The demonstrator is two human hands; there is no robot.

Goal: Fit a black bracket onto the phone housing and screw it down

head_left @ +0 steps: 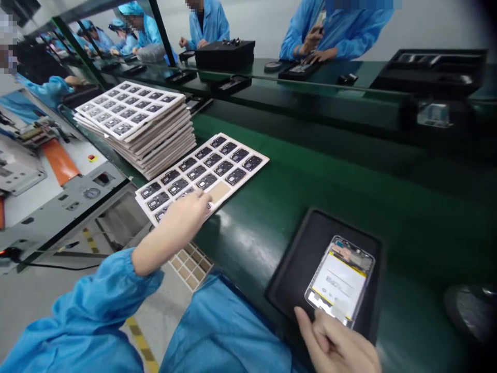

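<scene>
My left hand point(185, 211) reaches onto a beige card sheet point(202, 173) holding rows of small dark parts. Its fingertips are bunched over a part near an empty cell; whether anything is pinched is hidden. My right hand point(338, 343) rests at the near edge of a black tray point(298, 259), fingers curled, thumb pointing toward an opened phone point(341, 280) lying in it. The phone shows a white battery and a metal frame.
A tall stack of similar part sheets point(134, 124) stands behind the loose sheet on the green conveyor belt point(310, 171). Other people in blue coats work across the belt with black trays point(225, 52). Grey machinery point(70, 197) sits at left, below the belt.
</scene>
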